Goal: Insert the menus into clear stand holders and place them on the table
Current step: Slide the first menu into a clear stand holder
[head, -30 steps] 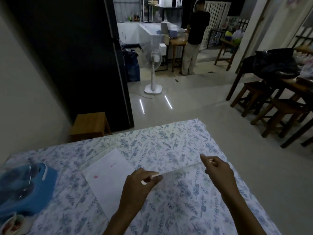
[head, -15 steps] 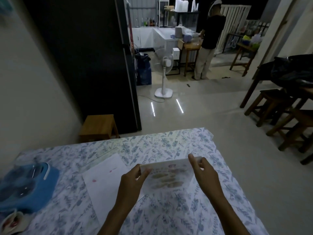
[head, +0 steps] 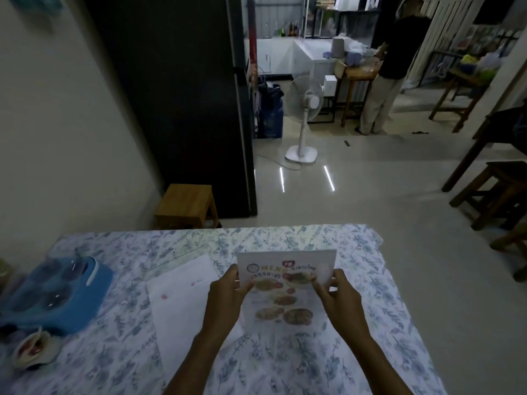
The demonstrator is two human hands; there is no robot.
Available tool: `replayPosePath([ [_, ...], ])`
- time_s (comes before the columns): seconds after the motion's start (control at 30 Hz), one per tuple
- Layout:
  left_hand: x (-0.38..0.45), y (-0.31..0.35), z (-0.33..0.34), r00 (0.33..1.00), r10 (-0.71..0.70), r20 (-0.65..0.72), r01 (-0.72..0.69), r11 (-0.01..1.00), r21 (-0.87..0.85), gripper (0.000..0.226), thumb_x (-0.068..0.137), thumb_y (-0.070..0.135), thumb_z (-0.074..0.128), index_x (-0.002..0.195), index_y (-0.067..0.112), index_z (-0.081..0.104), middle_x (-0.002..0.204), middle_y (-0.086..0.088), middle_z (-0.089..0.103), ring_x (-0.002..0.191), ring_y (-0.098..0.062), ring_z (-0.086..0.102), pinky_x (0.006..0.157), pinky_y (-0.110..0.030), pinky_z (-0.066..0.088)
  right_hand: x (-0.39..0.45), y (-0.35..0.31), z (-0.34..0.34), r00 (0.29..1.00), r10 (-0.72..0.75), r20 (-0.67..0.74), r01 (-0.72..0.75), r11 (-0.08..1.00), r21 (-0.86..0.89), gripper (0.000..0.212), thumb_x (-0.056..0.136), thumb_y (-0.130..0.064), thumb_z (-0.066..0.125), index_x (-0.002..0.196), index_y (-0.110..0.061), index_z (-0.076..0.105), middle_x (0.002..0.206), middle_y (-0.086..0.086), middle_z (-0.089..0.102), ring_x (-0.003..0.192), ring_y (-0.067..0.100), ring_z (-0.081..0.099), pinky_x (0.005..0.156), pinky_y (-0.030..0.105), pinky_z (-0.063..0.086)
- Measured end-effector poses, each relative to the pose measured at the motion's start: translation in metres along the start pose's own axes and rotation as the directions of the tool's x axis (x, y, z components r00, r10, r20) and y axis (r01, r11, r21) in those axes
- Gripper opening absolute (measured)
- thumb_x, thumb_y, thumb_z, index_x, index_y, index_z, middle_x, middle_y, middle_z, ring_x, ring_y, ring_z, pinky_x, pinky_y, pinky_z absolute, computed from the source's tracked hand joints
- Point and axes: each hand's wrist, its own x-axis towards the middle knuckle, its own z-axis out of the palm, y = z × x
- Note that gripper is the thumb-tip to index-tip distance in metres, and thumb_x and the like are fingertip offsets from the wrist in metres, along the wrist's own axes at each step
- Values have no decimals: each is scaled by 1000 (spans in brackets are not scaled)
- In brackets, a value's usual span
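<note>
Menu (head: 286, 283): upright above the table (head: 370, 280), facing the camera.
Left hand (head: 225, 295): fingers pinch its 9 o'clock edge.
Right hand (head: 339, 297): fingers pinch its 3 o'clock edge.

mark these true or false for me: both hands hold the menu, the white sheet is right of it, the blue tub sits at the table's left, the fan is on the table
1. Both the left hand and the right hand hold the menu. True.
2. The white sheet lies right of the menu. False: it lies to its left, flat on the floral tablecloth.
3. The blue tub sits at the table's left side. True.
4. The pedestal fan stands on the table. False: it stands on the floor beyond it.
</note>
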Motion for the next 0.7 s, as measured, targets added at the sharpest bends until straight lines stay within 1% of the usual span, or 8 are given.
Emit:
replayPosePath([
  [0.1,11,1,4,999,-51,-9,51,999,17,29,85,32,76,110,22,64,110,8,75,91,2,71,74,-24,61,15,20,6,1000,8,27,-5,996,-91,25,90,-35,68,105,-26,51,89,-12,67,70,3,70,57,29,60],
  [0.17,14,-2,6,998,-66,-21,66,997,35,26,86,32,76,107,23,63,109,9,75,91,2,71,74,-25,62,19,36,12,997,38,64,-29,990,-137,24,90,-37,67,102,-25,50,90,-8,68,72,8,69,61,39,62],
  [0.3,13,-7,10,996,-78,-46,80,996,45,29,84,35,76,106,23,62,108,10,75,91,0,71,75,-31,63,13,50,23,993,85,79,-73,987,-145,24,93,-46,58,103,-26,49,95,-9,66,71,5,68,58,33,60],
  [0.43,8,-3,14,993,-102,-57,103,995,8,30,85,28,77,109,18,62,107,8,73,84,11,68,66,-13,57,7,56,31,985,164,46,-154,973,-174,38,90,-64,47,95,-26,49,90,-6,63,73,9,64,62,39,59],
  [0.5,4,-3,15,992,-114,-60,112,993,-27,33,85,26,77,112,18,59,107,9,72,82,15,66,61,-9,54,3,64,36,969,243,39,-233,957,-172,50,83,-76,45,106,-31,48,100,-6,64,83,13,66,69,41,58],
  [0.6,-4,-8,17,990,-134,-45,131,988,-80,47,85,26,78,124,24,53,112,12,69,92,11,65,71,-16,57,-4,79,39,927,366,79,-337,907,-254,74,74,-80,55,124,-28,39,117,0,60,98,22,65,73,38,52],
  [0.63,-7,-11,16,991,-130,-42,127,989,-72,51,85,26,78,128,27,51,115,13,68,97,10,63,77,-19,57,-8,82,39,909,407,91,-367,885,-287,78,72,-80,57,124,-25,37,116,3,59,97,23,64,73,37,50],
  [0.7,-11,-20,13,992,-119,-47,117,992,-51,59,83,29,79,133,30,47,118,15,64,107,7,59,86,-25,55,-15,82,40,879,466,96,-416,851,-322,72,72,-77,60,109,-19,38,102,2,58,85,22,62,73,38,51],
])
